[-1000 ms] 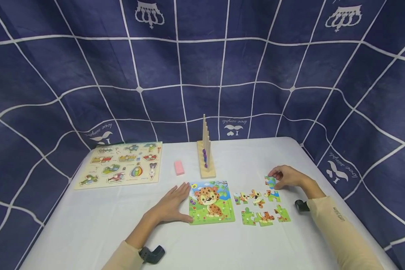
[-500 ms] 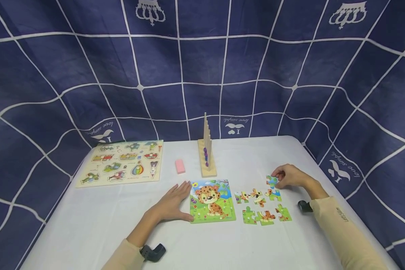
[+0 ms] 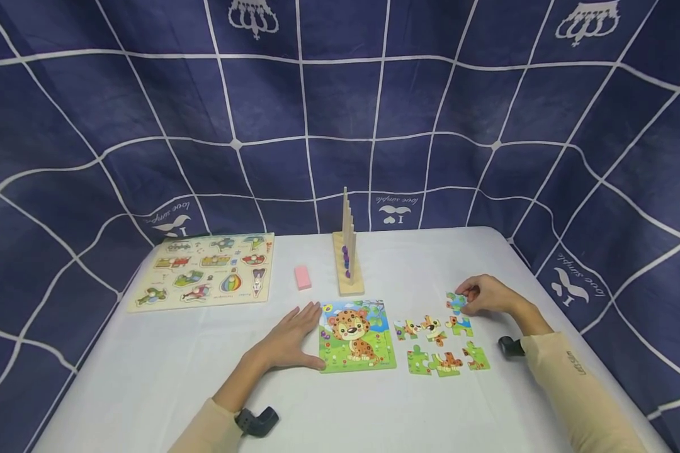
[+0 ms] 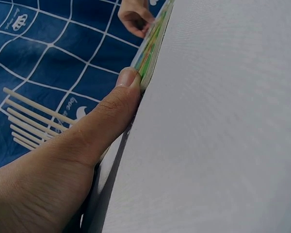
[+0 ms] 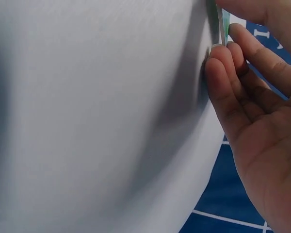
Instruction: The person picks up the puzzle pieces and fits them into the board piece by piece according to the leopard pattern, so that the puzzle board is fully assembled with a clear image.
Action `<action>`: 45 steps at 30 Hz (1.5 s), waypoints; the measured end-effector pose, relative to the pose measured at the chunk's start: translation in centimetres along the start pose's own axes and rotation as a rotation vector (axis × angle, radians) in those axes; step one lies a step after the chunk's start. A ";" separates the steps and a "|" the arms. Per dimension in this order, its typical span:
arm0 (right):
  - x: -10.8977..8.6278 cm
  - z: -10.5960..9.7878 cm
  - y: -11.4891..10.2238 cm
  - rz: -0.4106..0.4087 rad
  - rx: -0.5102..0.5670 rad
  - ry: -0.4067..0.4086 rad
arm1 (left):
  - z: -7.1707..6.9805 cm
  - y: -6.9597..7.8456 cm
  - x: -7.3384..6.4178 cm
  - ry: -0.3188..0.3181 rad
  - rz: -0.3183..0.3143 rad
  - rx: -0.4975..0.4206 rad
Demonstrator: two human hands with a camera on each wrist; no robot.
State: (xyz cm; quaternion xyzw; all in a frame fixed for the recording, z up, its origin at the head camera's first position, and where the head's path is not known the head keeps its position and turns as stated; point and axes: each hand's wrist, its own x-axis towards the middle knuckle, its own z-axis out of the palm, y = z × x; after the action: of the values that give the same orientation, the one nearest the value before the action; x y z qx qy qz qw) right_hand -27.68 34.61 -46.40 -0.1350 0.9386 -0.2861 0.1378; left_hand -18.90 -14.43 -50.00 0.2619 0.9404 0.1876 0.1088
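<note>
A square leopard picture board (image 3: 340, 362) lies flat at mid-table. My left hand (image 3: 288, 340) rests along its left side with fingers spread; the left wrist view shows the thumb (image 4: 127, 80) touching the board's edge. My right hand (image 3: 490, 296) pinches a blue-green jigsaw piece (image 3: 454, 303) at the top right of the loose pieces. Seen from the right wrist, that piece (image 5: 226, 26) stands edge-on between the thumb and fingers. Below it lie several more pieces in two loose rows, including a middle-row piece (image 3: 460, 326) and a green bottom-row piece (image 3: 477, 356).
A pale wooden vehicle puzzle board (image 3: 204, 272) lies at the back left. Near the back stand a pink block (image 3: 303, 277) and a wooden peg stand (image 3: 349, 289) with purple and blue beads. Dark blue checked cloth (image 3: 340, 107) hangs behind the white table (image 3: 362, 415).
The view has shifted slightly. My right hand stays on the jigsaw piece, which has turned a little; the left hand keeps its place beside the board.
</note>
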 end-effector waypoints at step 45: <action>2.7 6.4 -11.9 -0.220 -0.034 0.078 | 0.1 -0.2 0.1 0.019 0.020 -0.003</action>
State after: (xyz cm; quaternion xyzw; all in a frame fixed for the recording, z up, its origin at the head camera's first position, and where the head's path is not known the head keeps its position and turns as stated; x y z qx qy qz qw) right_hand -25.98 20.99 -45.12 -0.2284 0.9274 -0.2888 0.0665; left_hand -19.01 -14.47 -50.21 0.2695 0.9385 0.1924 0.0983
